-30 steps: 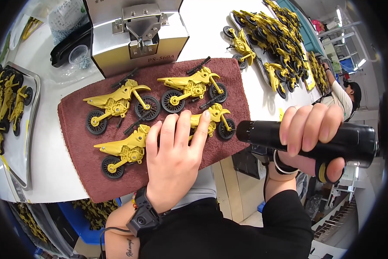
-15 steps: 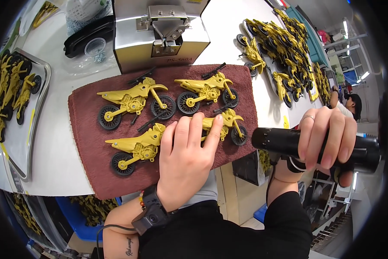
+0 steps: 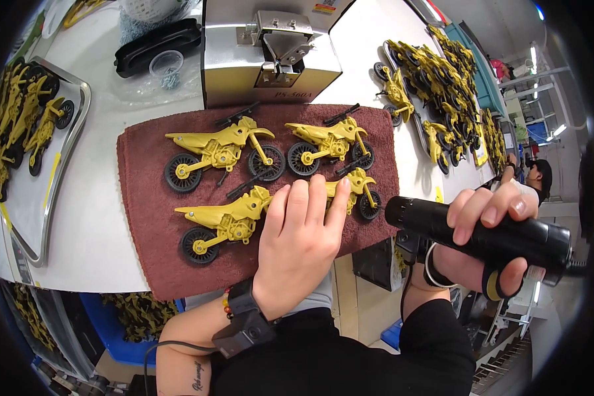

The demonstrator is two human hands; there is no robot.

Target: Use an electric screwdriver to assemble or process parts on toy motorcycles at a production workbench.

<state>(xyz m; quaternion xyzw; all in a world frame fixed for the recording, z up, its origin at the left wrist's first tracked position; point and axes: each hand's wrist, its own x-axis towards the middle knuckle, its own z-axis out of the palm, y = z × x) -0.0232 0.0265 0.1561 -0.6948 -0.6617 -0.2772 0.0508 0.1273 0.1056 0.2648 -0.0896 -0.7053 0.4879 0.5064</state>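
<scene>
Four yellow toy motorcycles lie on a brown towel [image 3: 145, 218]. My left hand [image 3: 297, 251] rests flat, fingers together, pressing down the near right motorcycle [image 3: 364, 186], beside the near left one [image 3: 224, 221]. Two more lie farther back, one to the left [image 3: 217, 148] and one to the right [image 3: 330, 140]. My right hand [image 3: 482, 247] grips a black electric screwdriver [image 3: 416, 218] held level, off the table's right edge. Its tip end points left toward the pressed motorcycle, just short of it.
A metal box machine [image 3: 270, 53] stands behind the towel. A steel tray [image 3: 62, 178] at left holds several yellow motorcycles, and many more are piled at the back right [image 3: 435, 79]. A black tray [image 3: 155, 39] and a clear cup [image 3: 167, 66] sit at the back. Another person [image 3: 538, 175] is far right.
The view has shifted, so the towel and machine sit farther right in the picture. My left hand stays on the same motorcycle, and my right hand keeps the screwdriver beside it.
</scene>
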